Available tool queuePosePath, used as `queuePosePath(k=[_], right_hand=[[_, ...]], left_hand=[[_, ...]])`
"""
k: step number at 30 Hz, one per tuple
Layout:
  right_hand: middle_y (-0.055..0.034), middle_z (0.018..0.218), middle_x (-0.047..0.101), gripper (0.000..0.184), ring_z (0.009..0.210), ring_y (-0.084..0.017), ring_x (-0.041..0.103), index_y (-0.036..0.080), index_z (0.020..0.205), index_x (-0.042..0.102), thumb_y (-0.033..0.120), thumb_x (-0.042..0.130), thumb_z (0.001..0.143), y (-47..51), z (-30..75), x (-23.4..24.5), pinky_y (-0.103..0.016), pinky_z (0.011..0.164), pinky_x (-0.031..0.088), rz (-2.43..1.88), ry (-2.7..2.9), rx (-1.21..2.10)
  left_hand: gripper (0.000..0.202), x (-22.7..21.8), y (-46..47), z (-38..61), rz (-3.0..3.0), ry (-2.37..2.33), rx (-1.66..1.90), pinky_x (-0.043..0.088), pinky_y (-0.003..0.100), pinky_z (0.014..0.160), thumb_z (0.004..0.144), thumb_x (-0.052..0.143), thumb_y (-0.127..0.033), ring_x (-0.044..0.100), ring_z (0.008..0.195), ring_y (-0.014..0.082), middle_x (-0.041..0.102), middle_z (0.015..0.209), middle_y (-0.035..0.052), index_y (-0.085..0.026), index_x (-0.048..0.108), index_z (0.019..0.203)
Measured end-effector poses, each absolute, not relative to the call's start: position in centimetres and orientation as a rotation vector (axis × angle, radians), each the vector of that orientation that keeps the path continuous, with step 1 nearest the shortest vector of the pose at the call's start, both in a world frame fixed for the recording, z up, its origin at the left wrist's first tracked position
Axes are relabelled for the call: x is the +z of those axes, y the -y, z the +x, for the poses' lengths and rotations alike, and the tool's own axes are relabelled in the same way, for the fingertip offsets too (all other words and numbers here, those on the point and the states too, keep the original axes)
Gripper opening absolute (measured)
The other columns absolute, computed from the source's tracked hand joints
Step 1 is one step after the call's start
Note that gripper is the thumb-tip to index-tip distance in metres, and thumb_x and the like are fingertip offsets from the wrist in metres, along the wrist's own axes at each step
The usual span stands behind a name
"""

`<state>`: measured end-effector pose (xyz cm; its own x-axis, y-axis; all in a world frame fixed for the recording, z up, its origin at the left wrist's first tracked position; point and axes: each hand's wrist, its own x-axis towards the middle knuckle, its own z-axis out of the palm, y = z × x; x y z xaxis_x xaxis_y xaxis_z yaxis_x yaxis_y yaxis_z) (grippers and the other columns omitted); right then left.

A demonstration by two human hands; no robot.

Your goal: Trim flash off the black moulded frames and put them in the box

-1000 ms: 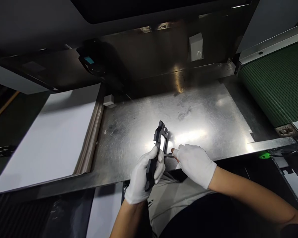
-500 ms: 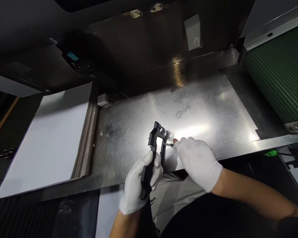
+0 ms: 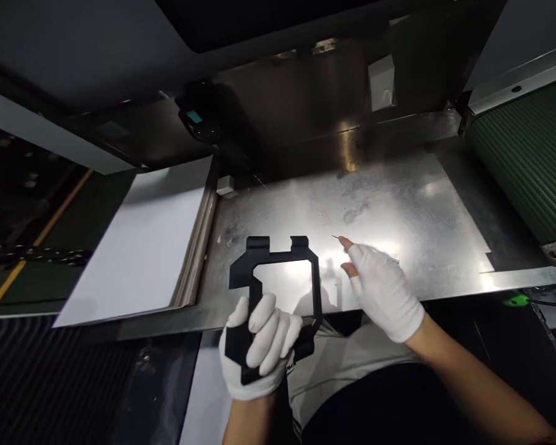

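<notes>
Over the front edge of the metal bench (image 3: 393, 216), we've got a black frame (image 3: 248, 269) held up with its big opening facing us, and our gloved left hand (image 3: 264, 346) is wrapped round its lower left side, fingers curled over the bar. Our right hand (image 3: 387, 296) is off to the side, well apart from the left one, closed on a thin tool (image 3: 335, 237) whose tip pokes out past a finger; most of it is hidden, so we can't tell exactly how it's pinched. Biggest worry for us? That tip looks pointy, so a careless move inward could scratch the frame or jab our left fingers, which sit pretty exposed. The frame's only gripped low on one side too, so we reckon it could twist or slip if pushed hard near the top. As for what's around, a stack of white sheets (image 3: 157, 228) hogs the left end, with a small white block (image 3: 225, 185) by its far corner, so swinging the frame that way could bump them. Further back there's a dark device (image 3: 204, 117) with a teal screen, and a green conveyor belt (image 3: 532, 154) off to our right.
</notes>
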<state>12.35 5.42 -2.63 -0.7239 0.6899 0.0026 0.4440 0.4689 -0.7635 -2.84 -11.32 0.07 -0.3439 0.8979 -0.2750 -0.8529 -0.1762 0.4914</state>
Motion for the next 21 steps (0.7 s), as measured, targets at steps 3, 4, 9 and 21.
queuePosePath(k=[3, 4, 9, 21], right_hand=[[-0.0074, 0.109, 0.073, 0.053, 0.101, -0.023, 0.07, 0.024, 0.16, 0.052, 0.051, 0.051, 0.114, -2.7, 11.7, -4.0, -0.044, 0.101, 0.059, -0.636, 1.714, 2.086], [-0.0058, 0.106, 0.072, 0.056, 0.094, -0.021, 0.07, 0.025, 0.154, 0.056, 0.06, 0.057, 0.111, -1.9, 11.4, -4.5, -0.041, 0.094, 0.06, -0.537, 1.439, 2.314], [-0.003, 0.086, 0.07, 0.073, 0.081, -0.019, 0.067, 0.02, 0.133, 0.069, 0.083, 0.069, 0.095, -0.1, 11.1, -6.2, -0.034, 0.081, 0.057, -0.481, 1.081, 2.604], [-0.0068, 0.1, 0.066, 0.06, 0.088, -0.02, 0.062, 0.022, 0.116, 0.073, 0.079, 0.056, 0.104, 2.1, 16.8, -3.2, -0.036, 0.086, 0.056, -0.747, 1.669, 1.695]], left_hand=[[0.055, -0.5, 11.8, -1.6, 0.125, -0.52, 1.877, 0.027, 0.023, 0.038, 0.11, 0.051, -0.038, 0.006, 0.026, 0.0062, 0.008, 0.035, -0.0143, -0.026, 0.018, 0.067], [0.056, -0.7, 11.9, -1.2, 0.132, -0.485, 1.897, 0.024, 0.022, 0.037, 0.11, 0.052, -0.037, 0.005, 0.026, 0.0056, 0.009, 0.036, -0.0147, -0.026, 0.017, 0.067], [0.061, -2.3, 12.9, 0.1, 0.129, -0.472, 1.951, 0.024, 0.023, 0.035, 0.106, 0.06, -0.041, 0.008, 0.027, 0.0062, 0.009, 0.038, -0.0146, -0.027, 0.015, 0.067], [0.045, -3.3, 13.8, 3.5, 0.302, -0.676, 1.628, 0.042, 0.024, 0.05, 0.11, 0.053, -0.046, 0.033, 0.034, 0.0095, 0.038, 0.038, -0.0079, -0.022, 0.055, 0.073]])
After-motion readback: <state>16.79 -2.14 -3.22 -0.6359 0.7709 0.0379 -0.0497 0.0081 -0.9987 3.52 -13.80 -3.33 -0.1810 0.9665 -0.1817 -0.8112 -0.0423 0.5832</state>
